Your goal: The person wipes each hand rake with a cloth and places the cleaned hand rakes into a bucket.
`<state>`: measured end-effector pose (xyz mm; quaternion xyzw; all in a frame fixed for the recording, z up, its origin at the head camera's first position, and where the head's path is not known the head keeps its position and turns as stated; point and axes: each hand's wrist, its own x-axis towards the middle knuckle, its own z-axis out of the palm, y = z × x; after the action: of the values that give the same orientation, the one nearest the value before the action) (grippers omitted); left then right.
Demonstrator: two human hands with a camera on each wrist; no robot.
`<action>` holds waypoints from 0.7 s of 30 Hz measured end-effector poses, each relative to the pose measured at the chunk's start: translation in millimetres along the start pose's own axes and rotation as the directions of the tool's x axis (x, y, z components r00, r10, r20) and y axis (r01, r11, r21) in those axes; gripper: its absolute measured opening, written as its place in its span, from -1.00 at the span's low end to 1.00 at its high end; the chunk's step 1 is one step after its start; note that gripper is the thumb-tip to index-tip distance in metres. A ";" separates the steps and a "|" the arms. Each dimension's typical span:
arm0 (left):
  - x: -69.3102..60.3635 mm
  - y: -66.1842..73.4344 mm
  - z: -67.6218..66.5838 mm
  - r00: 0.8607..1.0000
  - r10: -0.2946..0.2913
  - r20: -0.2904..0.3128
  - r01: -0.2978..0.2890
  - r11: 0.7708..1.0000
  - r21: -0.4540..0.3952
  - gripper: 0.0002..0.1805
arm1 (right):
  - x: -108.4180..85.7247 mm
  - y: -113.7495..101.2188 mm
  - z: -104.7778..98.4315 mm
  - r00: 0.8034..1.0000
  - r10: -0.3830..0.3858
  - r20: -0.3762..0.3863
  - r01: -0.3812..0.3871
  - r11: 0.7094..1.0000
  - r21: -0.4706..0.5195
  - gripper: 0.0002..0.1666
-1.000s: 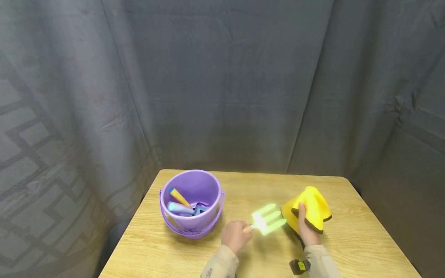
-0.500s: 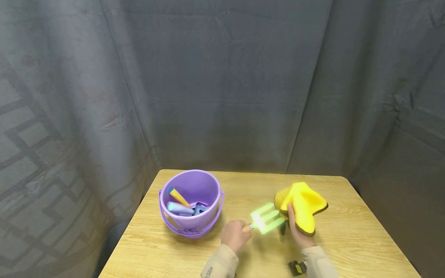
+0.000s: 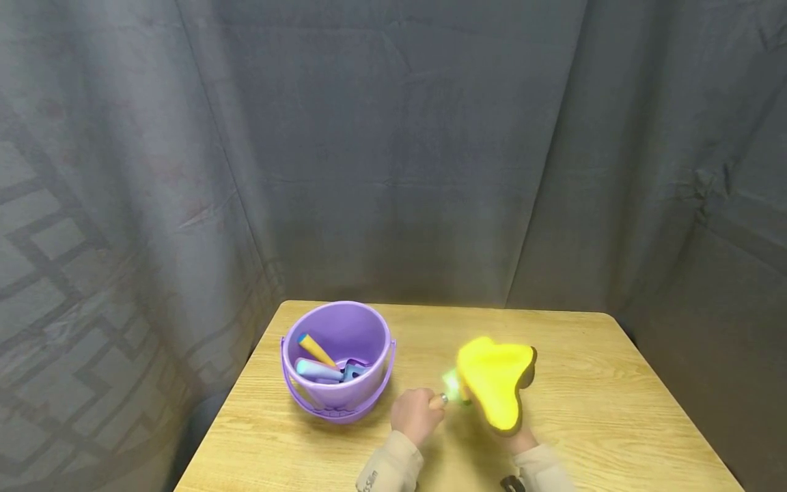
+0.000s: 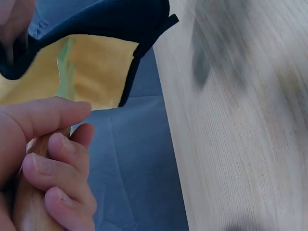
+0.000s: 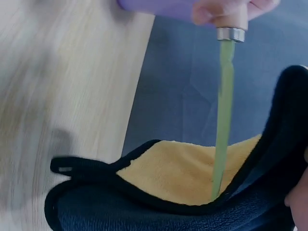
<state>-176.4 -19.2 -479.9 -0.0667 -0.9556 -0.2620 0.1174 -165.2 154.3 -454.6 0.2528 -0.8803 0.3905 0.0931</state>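
Observation:
My left hand (image 3: 415, 417) grips the wooden handle of a small garden hand fork with a pale green head (image 5: 223, 110). Its fingers curl round the handle in the left wrist view. A cloth (image 3: 492, 379), yellow on one side and dark blue on the other with a black edge, is folded in my right hand (image 3: 519, 439). The fork's head reaches into the fold, so its tines are mostly hidden in the head view. Much of the right hand is covered by the cloth; part of its fingers (image 4: 14, 26) shows holding the dark side.
A purple bucket (image 3: 332, 396) stands on the left of the wooden table (image 3: 615, 410). Inside it are a yellow handle (image 3: 318, 350) and a pale blue-and-pink handle (image 3: 318, 370), with a blue tool head beside them. Grey curtains (image 3: 393, 171) hang behind the table.
My right hand has moved left with the cloth, which now covers most of the fork's head. My left hand and the fork have hardly moved.

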 end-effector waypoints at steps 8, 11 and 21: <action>-2.0 2.2 -2.4 1.000 0.008 -0.015 -0.008 1.000 0.010 -0.63 | -11.5 8.4 8.9 0.965 0.256 -0.061 -0.234 0.940 0.250 -0.48; -3.0 3.5 -4.1 1.000 0.016 -0.016 -0.016 1.000 0.004 -0.64 | -12.6 9.9 10.5 0.961 0.264 -0.079 -0.242 0.945 0.219 -0.49; -3.6 7.1 -11.7 0.999 0.019 -0.029 -0.019 1.000 -0.001 -0.69 | -1.0 15.5 7.9 0.957 0.270 -0.105 -0.265 0.963 0.054 -0.77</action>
<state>-169.3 -19.4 -467.6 -0.0722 -0.9529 -0.2624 0.1338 -172.2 157.7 -470.2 0.1110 -0.8921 0.4300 0.0833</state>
